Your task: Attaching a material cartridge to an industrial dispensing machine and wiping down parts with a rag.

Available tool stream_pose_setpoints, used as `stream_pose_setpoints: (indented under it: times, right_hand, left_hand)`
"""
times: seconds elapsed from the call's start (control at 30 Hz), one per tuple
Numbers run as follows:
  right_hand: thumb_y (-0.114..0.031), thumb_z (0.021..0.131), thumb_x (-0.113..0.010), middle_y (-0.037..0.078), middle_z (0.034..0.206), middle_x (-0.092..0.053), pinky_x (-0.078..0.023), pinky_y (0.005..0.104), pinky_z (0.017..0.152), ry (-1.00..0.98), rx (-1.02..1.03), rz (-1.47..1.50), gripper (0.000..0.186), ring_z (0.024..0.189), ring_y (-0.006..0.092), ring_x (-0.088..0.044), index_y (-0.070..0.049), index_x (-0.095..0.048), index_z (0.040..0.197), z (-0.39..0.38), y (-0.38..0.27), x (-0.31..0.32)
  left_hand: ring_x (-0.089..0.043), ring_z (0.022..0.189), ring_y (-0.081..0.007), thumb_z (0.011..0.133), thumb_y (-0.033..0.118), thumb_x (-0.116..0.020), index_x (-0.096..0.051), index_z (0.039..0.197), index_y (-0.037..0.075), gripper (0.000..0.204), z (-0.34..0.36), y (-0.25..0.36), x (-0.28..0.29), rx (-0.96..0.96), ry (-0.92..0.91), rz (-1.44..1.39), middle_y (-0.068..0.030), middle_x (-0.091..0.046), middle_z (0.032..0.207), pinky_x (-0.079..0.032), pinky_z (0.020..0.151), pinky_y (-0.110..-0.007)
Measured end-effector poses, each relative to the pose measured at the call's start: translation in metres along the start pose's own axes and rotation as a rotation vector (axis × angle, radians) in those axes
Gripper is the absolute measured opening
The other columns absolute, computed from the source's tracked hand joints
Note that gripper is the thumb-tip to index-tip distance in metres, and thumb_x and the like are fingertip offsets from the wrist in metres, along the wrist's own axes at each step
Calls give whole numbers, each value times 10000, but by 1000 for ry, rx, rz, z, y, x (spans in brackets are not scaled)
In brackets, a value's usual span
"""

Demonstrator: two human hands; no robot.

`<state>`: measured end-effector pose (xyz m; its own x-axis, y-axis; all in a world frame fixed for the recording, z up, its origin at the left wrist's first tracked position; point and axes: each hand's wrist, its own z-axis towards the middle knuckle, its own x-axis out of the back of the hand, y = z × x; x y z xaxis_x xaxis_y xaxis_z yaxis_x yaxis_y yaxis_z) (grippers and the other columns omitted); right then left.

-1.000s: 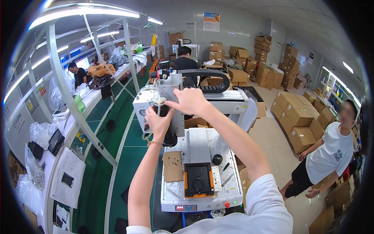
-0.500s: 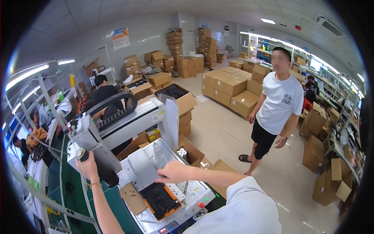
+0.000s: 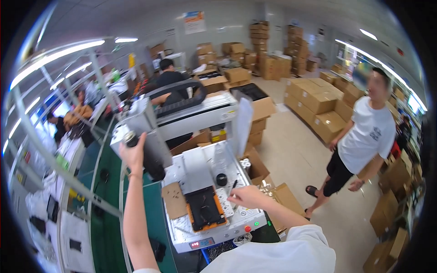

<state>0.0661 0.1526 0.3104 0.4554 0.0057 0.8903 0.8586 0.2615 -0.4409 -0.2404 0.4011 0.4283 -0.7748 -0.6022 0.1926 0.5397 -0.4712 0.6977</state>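
My left hand (image 3: pixel 134 152) grips the top of an upright black cylinder (image 3: pixel 154 168) mounted on the machine's head (image 3: pixel 139 113). My right hand (image 3: pixel 243 196) is curled low at the right of the white machine bed (image 3: pixel 177 241), by a dark pen-like tool (image 3: pixel 234 185); what its fingers hold, if anything, is unclear. Left of that hand lie an orange-edged black tray (image 3: pixel 205 207) and brown cardboard (image 3: pixel 174 200). A round black cap (image 3: pixel 221 179) sits behind my right hand, with a clear bottle (image 3: pixel 219 157) farther back.
A co-worker (image 3: pixel 362 136) stands at the right. Another person (image 3: pixel 169 77) sits behind the machine. Stacked cartons (image 3: pixel 312 98) and an open box (image 3: pixel 257 169) are at the right. A white bench with metal frames (image 3: pixel 63 200) runs along the left; a blue bin (image 3: pixel 211 250) is below the bed.
My right hand has left the top of the cylinder and moved down to the bed's right side. My left hand stays on the cylinder. The view has swung right and partly back.
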Motion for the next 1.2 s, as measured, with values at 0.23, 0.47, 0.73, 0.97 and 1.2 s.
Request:
stream_pose_setpoints:
  times: [0.23, 0.47, 0.73, 0.97, 1.2]
  right_hand:
    - [-280, 882, -622, 143, 905, -579, -487, 367, 713, 324, 515, 266, 311, 818, 281, -598, -4, -582, 1020, 132, -76, 45]
    - [-345, 757, -747, 187, 1088, -579, -478, 357, 893, 411, 632, 209, 595, 1030, 299, -592, 64, -542, 1137, 294, -170, 51]
    - [-357, 601, -843, 150, 1003, -673, -480, 328, 883, 184, 673, 380, 615, 949, 258, -644, -6, -642, 1064, 347, -209, 34]
    - [-138, 616, -837, 37, 843, -670, -490, 268, 800, 14, 705, 706, 530, 815, 114, -618, -51, -633, 1096, 360, -199, 31]
    - [-127, 603, -752, 75, 768, -664, -504, 281, 720, 428, 482, 679, 488, 708, 153, -629, -21, -621, 1061, 344, -213, 11]
  left_hand:
    - [-506, 1057, -387, 582, 484, -835, -542, 1071, -55, 785, -1, -36, 18, 72, 17, 65, -237, -552, 1087, -400, 923, -440]
    - [-516, 1026, -382, 596, 431, -807, -537, 1051, -39, 708, -33, -42, 13, 105, 34, 148, -193, -543, 1035, -402, 912, -457]
    - [-555, 942, -362, 640, 408, -764, -551, 1006, -16, 599, -32, -42, 12, 27, 78, 251, -183, -565, 971, -452, 829, -451]
    - [-573, 915, -351, 604, 319, -762, -548, 964, -9, 531, -27, -55, 2, 38, 28, 176, -175, -594, 910, -468, 807, -443]
    - [-602, 869, -363, 618, 302, -772, -584, 863, -1, 432, -18, -68, 8, 1, -172, 97, -162, -621, 872, -478, 757, -446]
